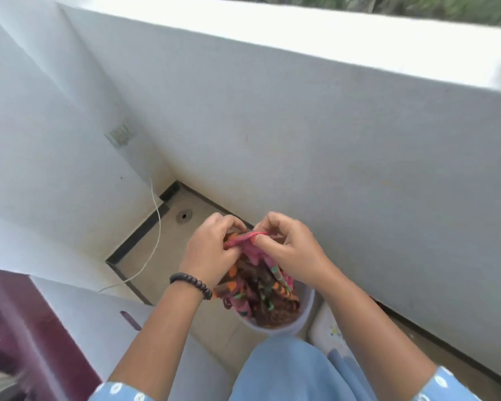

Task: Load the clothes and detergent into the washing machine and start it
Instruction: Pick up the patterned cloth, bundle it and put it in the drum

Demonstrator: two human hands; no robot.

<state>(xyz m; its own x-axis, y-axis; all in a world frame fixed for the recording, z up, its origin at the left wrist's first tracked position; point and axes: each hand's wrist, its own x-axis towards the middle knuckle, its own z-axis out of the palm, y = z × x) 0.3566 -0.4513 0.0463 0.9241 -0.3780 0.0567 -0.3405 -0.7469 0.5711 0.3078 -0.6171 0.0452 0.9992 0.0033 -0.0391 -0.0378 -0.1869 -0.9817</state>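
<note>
Left hand [209,250]: closed, fingers curled into the upper edge of a multicoloured garment [252,282], a dark beaded bracelet [192,283] on its wrist. Right hand [289,250]: closed likewise, thumb and fingertips pinching the same garment's pink hem close beside the left hand. The 2 hands were raised side by side, nearly touching, with the pink edge stretched taut between them.

Garment: pink, orange, brown and green print, bunched. It hung straight down from the hands, its lower folds resting in a pale bucket [305,311] directly beneath the wrists.

Bucket: round, light-coloured, standing on the tiled floor [203,215] near the base of a white parapet wall [330,140]. How much clothing lay inside could not be told.

Washing machine [78,314]: white top panel with a maroon lid [21,319], at the lower left, to the left of the left forearm and apart from the garment. Whether the lid was open could not be told.

Other items: 1 white cable [156,227] trailing down the left wall to the floor; 1 round floor drain [184,217] beyond the hands; 1 wall socket [120,134] above, blurred. Light blue clothing [287,371] of the person filled the bottom edge.
</note>
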